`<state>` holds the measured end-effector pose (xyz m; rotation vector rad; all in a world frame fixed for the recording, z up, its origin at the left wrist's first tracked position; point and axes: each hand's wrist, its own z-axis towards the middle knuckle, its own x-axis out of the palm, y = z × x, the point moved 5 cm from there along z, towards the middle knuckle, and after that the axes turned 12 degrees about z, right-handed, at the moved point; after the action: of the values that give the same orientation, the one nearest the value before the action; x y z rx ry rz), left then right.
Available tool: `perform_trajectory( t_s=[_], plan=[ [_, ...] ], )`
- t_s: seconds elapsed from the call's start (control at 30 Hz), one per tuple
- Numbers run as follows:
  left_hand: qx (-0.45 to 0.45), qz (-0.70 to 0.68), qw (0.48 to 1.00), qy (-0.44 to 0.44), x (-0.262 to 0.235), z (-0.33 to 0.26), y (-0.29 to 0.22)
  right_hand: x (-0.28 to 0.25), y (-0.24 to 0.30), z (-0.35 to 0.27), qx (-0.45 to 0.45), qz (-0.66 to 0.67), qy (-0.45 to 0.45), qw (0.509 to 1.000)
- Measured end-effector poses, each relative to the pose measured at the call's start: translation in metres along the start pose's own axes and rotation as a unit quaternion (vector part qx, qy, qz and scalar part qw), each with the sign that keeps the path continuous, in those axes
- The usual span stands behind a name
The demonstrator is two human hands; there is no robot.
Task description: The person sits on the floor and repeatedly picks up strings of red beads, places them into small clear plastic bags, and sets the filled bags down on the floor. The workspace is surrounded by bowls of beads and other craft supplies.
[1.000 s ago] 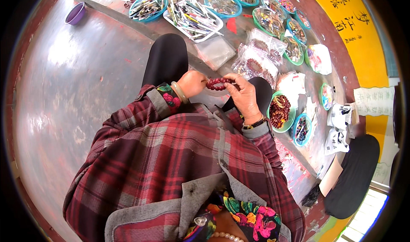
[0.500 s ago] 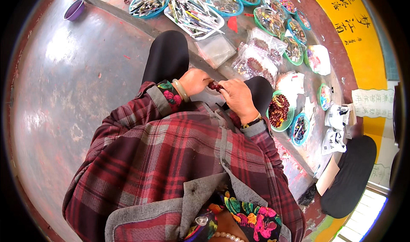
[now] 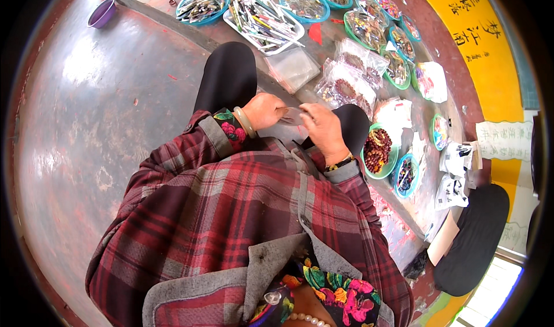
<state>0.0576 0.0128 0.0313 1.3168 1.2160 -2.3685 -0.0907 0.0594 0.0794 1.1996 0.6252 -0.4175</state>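
Small clear plastic bag (image 3: 293, 116) held between both hands, above the person's lap and just in front of the dark knees; it looks flat and see-through, long axis running roughly left to right from one hand to the other, but which end is the mouth cannot be told, and its contents are too small to make out. Left hand (image 3: 264, 111) pinches the bag's left edge, fingers curled narrow around it; a pale bangle (image 3: 247, 123) sits on that wrist over a flowered cuff. Right hand (image 3: 321, 128) closes on the bag's right edge, fingers bent tight, a dark beaded band at the wrist. Taking the bag as landmark: just beyond it, further from the person, lies a stack of empty clear bags (image 3: 293, 68); to its far right, clear packets of dark beads (image 3: 346, 87). Right of the bag and nearer the person, a teal-rimmed bowl (image 3: 389, 164) holds a heap of brown and red beads, and just past that a smaller blue-rimmed bowl (image 3: 407, 174) holds small mixed pieces. Well beyond the bag, a white tray (image 3: 264, 20) carries long thin sticks and tools laid mostly diagonally; left of the tray a teal bowl (image 3: 199, 5) holds more of the same. Further right of the tray, a row of teal-rimmed dishes (image 3: 366, 28) holds small mixed trinkets. Far to the bag's upper left, a purple cup (image 3: 103, 12) stands alone on the grey floor.
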Motion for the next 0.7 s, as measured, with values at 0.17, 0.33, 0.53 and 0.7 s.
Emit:
perform_trajectory(
  t_s=[0.17, 0.33, 0.53, 0.7],
  plan=[
    [-0.016, -0.069, 0.997, -0.012, -0.021, 0.004, -0.006, -0.019, -0.049, -0.018, 0.195, 0.318, -0.064, 0.925],
    [-0.098, -0.204, 0.973, 0.05, -0.058, 0.018, -0.026, -0.024, -0.031, -0.023, 0.191, 0.48, -0.019, 0.856],
    [-0.172, -0.405, 0.892, 0.107, -0.096, 0.033, -0.054, -0.009, -0.013, -0.016, 0.21, 0.516, 0.017, 0.83],
    [-0.184, -0.536, 0.822, 0.046, -0.093, 0.039, -0.042, -0.005, -0.021, -0.017, 0.188, 0.586, -0.035, 0.787]
  ],
)
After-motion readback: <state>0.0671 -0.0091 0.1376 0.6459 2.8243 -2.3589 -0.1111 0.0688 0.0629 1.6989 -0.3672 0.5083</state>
